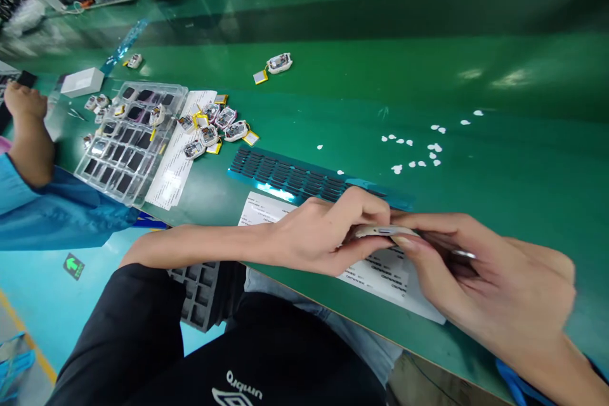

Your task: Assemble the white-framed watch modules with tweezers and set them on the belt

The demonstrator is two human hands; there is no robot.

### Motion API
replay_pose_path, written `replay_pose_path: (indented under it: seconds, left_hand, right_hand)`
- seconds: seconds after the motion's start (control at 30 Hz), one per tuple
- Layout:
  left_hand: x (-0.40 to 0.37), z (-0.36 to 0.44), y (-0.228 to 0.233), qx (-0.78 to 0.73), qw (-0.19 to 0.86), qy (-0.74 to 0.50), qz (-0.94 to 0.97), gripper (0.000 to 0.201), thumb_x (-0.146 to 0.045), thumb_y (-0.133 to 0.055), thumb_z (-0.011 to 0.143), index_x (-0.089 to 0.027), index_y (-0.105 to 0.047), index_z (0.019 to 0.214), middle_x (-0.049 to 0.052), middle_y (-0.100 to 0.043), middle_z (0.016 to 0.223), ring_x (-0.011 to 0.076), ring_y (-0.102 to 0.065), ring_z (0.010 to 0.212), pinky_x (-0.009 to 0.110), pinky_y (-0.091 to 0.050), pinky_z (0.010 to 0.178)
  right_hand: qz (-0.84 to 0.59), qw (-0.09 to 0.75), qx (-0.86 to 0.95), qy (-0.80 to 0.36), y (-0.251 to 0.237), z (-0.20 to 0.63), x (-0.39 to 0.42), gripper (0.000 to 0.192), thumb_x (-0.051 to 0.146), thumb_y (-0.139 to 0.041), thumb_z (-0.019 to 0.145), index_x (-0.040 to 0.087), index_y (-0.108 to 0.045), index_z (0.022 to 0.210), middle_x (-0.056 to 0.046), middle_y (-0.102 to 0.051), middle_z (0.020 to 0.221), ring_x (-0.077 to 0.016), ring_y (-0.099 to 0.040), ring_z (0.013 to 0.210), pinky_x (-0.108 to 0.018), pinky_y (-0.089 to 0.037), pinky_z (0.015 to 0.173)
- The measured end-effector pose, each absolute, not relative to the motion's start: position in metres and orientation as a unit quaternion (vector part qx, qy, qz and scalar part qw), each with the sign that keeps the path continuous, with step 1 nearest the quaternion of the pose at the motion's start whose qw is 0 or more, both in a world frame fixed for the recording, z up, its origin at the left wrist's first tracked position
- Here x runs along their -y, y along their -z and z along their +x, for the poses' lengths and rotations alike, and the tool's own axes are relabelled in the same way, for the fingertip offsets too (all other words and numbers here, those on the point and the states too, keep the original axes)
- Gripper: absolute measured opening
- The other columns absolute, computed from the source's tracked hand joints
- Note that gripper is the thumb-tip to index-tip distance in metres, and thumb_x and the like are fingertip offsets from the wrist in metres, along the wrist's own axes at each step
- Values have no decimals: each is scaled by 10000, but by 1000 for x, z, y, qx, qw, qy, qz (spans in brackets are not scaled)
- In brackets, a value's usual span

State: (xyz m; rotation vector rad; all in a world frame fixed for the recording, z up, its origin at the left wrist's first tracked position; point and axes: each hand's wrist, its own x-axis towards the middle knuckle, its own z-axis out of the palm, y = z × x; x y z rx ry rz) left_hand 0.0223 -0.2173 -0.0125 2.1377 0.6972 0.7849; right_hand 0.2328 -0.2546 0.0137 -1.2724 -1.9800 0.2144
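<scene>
Head view, held piece: a small, pale, thin-edged casing part (380,230) was seen edge-on, above the near edge of the bench and pinched between both hands.
Left hand: its thumb and bent forefinger gripped one end of the part; the left hand (323,235) reached in from a bare forearm.
Right hand: the right hand (499,285) held the other end between thumb and fingers; a short silvery metal item (464,254) showed within its curled fingers, too covered to identify.
Under the hands: a white sheet with rows of dark print (380,273) lay on the glossy green bench (523,203).
Just beyond: a translucent blue film (399,198) carried rows of slim black strips (285,172).
Farther right: small white rounded bits (434,148) lay scattered.
Farther left: white oval casings with exposed circuitry and yellow-edged cells (209,134) sat clustered near a clear plastic compartment tray (182,96).
Far left: a co-worker's hand (26,101) extended from a blue sleeve (47,203).
</scene>
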Motion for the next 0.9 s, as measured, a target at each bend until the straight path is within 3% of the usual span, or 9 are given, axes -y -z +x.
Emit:
replay_pose_path:
  seconds: [0.1, 0.23, 0.33, 0.43, 0.53, 0.63, 0.73, 0.9]
  left_hand:
    - [219, 23, 9, -266, 403, -302, 822, 327, -397, -552, 1092, -160, -513, 1315, 68, -827, 1023, 138, -782, 880, 249, -598, 737]
    - [219, 25, -2, -304, 473, -301, 770, 289, -377, -575, 1077, -158, -566, 1264, 14, -818, 883, 102, -748, 740, 203, -560, 658]
    - [217, 23, -7, -299, 496, -282, 765, 296, -412, -570, 1073, -157, -642, 1207, 3, -786, 813, 93, -713, 675, 200, -550, 644]
    - [214, 19, -5, -224, 423, -254, 840, 292, -367, -498, 1107, -167, -700, 1172, 41, -803, 909, 103, -725, 739, 221, -567, 697]
    - [213, 19, 2, -90, 286, -271, 914, 255, -262, -478, 1106, -181, -719, 1133, 57, -825, 1011, 138, -771, 915, 255, -581, 773]
    - [215, 22, 12, -20, 173, -278, 945, 186, -184, -556, 1055, -168, -728, 1123, 58, -825, 1058, 168, -777, 1031, 289, -565, 779]
    - [216, 25, 17, -21, 127, -249, 960, 192, -129, -556, 1032, -154, -733, 1103, 64, -823, 1118, 169, -770, 1093, 296, -560, 842]
    - [214, 24, 15, -38, 127, -198, 971, 259, -79, -501, 1029, -172, -730, 1107, 33, -815, 1237, 136, -740, 1194, 278, -547, 916]
  right_hand:
    - [-499, 385, 775, -41, -9, 231, 255, 151, 221, -645, 999, 310, -736, 917, 130, -671, 555, -47, -502, 360, -178, -423, 436]
    - [-486, 387, 779, -82, -9, 237, 249, 221, 266, -602, 1036, 285, -748, 870, 111, -633, 520, -42, -465, 355, -196, -340, 377]
    - [-507, 401, 742, -175, -11, 246, 244, 295, 313, -539, 1063, 283, -785, 903, 46, -760, 709, -73, -582, 470, -226, -403, 422]
    - [-529, 434, 684, -254, -17, 257, 238, 425, 417, -458, 1091, 267, -771, 845, -37, -795, 875, -139, -681, 633, -299, -509, 527]
    - [-561, 427, 666, -244, -24, 274, 228, 660, 634, -403, 1076, 257, -634, 586, -54, -680, 655, -156, -655, 618, -342, -515, 578]
    - [-547, 270, 713, -346, -26, 297, 214, 751, 779, -359, 1032, 258, -705, 615, -22, -674, 585, -104, -584, 472, -306, -440, 468]
    - [-465, 124, 756, -443, -23, 314, 202, 751, 867, -425, 952, 281, -737, 603, -21, -750, 670, -148, -695, 584, -305, -506, 500]
    - [-468, 62, 723, -504, -23, 314, 198, 664, 914, -551, 846, 327, -774, 631, -56, -818, 905, -209, -737, 716, -337, -572, 541]
